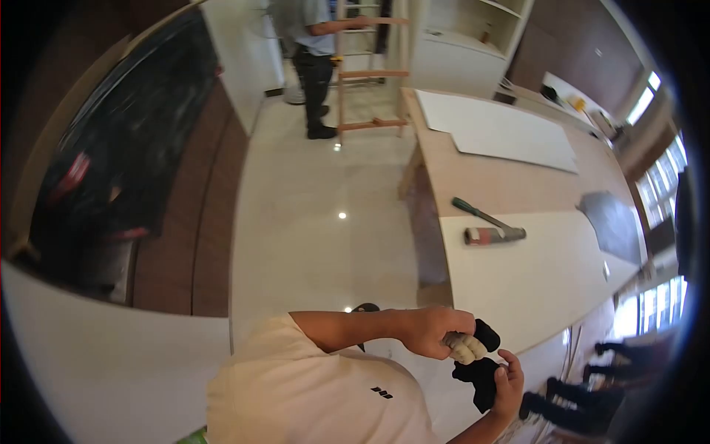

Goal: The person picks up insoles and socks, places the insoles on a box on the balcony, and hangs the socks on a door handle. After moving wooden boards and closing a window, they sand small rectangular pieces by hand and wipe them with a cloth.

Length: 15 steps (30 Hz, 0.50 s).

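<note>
Close in front of my torso, my left hand (442,333) is closed round a bunched beige and black work glove (466,349). Its pale, finger-like folds stick out past my knuckles, and black cloth shows above them. Just below, my right hand (507,385) pinches a limp black part of the gloves (479,383) between thumb and fingers. Both hands are near the corner of a white-topped work table (510,296). On that table lie a grey and red cylindrical tool (494,235) and a green-handled tool (481,213), side by side.
White panels (510,140) lie on the table's far part, a grey sheet (610,226) at its right. Past the tiled floor, a person (314,59) stands holding a wooden ladder (373,74). Dark-covered brown boards (177,214) are at the left. Dark-clothed legs (577,399) show lower right.
</note>
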### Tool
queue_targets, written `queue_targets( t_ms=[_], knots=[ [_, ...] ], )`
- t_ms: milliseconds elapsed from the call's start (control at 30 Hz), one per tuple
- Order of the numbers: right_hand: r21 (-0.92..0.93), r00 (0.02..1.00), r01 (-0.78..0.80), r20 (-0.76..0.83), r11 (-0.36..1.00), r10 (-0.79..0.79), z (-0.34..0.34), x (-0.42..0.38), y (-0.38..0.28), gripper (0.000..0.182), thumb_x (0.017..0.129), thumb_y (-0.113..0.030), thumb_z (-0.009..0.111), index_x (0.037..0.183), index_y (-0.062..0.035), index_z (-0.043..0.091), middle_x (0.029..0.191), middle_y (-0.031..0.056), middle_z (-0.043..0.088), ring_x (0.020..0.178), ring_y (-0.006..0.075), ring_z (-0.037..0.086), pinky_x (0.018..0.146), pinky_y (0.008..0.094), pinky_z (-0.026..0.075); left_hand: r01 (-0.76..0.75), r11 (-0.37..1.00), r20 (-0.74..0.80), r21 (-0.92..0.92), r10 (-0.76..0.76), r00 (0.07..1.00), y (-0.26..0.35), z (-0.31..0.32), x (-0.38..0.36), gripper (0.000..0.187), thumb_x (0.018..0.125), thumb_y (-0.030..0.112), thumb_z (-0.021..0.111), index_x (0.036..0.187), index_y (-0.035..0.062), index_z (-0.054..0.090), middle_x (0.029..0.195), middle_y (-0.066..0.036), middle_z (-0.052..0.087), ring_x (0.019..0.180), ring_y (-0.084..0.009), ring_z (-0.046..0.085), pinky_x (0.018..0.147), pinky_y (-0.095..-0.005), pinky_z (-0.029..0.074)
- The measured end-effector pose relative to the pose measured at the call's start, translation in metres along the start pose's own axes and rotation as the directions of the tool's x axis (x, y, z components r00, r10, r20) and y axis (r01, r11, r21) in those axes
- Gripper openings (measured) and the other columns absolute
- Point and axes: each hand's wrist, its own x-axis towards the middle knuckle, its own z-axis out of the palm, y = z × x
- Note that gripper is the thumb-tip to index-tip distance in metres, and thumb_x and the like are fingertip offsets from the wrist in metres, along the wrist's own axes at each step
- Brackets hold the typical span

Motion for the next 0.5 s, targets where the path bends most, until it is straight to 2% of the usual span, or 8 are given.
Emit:
queue_targets(
  t_ms=[100, 200, 267, 367, 400, 500],
  knots=[
    [-0.037, 0.971, -0.034, 0.237, 0.999, 0.042, 0.015, 0.022, 0.013, 0.051, 0.083, -0.024, 0.072, 0.119, 0.0073, 0.053, 0.067, -0.0055, 0.048, 0.059, 0.0025, 0.042, 0.055, 0.0179, 0.031, 0.093, 0.988, -0.082, 0.121, -0.083, 0.993, 0.014, 0.009, -0.039, 0.033, 0.07, -0.002, 0.062, 0.102, 0.0004, 0.054, 0.103, -0.013, 0.055, 0.092, -0.0301, 0.057, 0.077, -0.0371, 0.046],
    [-0.145, 0.897, -0.019, 0.436, 0.989, 0.081, 0.069, 0.04, -0.008, 0.044, 0.083, -0.018, 0.07, 0.117, 0.0073, 0.056, 0.075, 0.0005, 0.058, 0.067, 0.0061, 0.051, 0.062, 0.0206, 0.04, 0.096, 0.979, -0.193, 0.182, -0.06, 0.979, 0.023, 0.011, -0.089, 0.033, 0.07, -0.002, 0.062, 0.102, 0.0007, 0.054, 0.103, -0.013, 0.055, 0.092, -0.0304, 0.057, 0.077, -0.0374, 0.046],
    [-0.19, 0.839, 0.035, 0.54, 0.981, 0.075, 0.11, 0.051, -0.01, 0.037, 0.083, -0.015, 0.069, 0.111, 0.0072, 0.06, 0.083, 0.0059, 0.065, 0.074, 0.0109, 0.058, 0.071, 0.0249, 0.047, 0.145, 0.982, -0.325, 0.121, -0.099, 0.94, 0.025, 0.016, -0.124, 0.032, 0.07, -0.004, 0.061, 0.101, 0.0004, 0.054, 0.103, -0.012, 0.055, 0.093, -0.0301, 0.058, 0.078, -0.0372, 0.046],
    [-0.295, 0.716, 0.076, 0.681, 0.952, 0.154, 0.166, 0.066, -0.005, 0.033, 0.083, -0.014, 0.069, 0.108, 0.0071, 0.063, 0.087, 0.0073, 0.067, 0.077, 0.0123, 0.06, 0.074, 0.0269, 0.049, 0.24, 0.962, -0.486, 0.127, -0.15, 0.861, 0.045, 0.014, -0.173, 0.032, 0.07, -0.006, 0.059, 0.101, -0.0002, 0.054, 0.102, -0.012, 0.055, 0.094, -0.029, 0.058, 0.079, -0.0369, 0.047],
    [-0.35, 0.67, 0.175, 0.727, 0.92, 0.149, 0.186, 0.064, -0.011, 0.03, 0.083, -0.014, 0.069, 0.105, 0.0073, 0.065, 0.087, 0.0069, 0.067, 0.077, 0.0113, 0.059, 0.073, 0.0264, 0.049, 0.28, 0.951, -0.528, 0.132, -0.172, 0.832, 0.05, 0.016, -0.19, 0.031, 0.07, -0.007, 0.059, 0.101, -0.0005, 0.055, 0.102, -0.011, 0.055, 0.094, -0.0286, 0.059, 0.08, -0.0369, 0.047],
    [-0.325, 0.542, 0.155, 0.818, 0.933, 0.195, 0.239, 0.054, -0.013, 0.028, 0.082, -0.014, 0.07, 0.102, 0.0061, 0.066, 0.084, 0.0055, 0.067, 0.076, 0.0103, 0.059, 0.07, 0.026, 0.048, 0.32, 0.942, -0.636, 0.102, -0.186, 0.749, 0.06, 0.02, -0.232, 0.032, 0.07, -0.008, 0.057, 0.101, -0.0006, 0.056, 0.103, -0.011, 0.056, 0.095, -0.0274, 0.059, 0.081, -0.0366, 0.048]
  ],
)
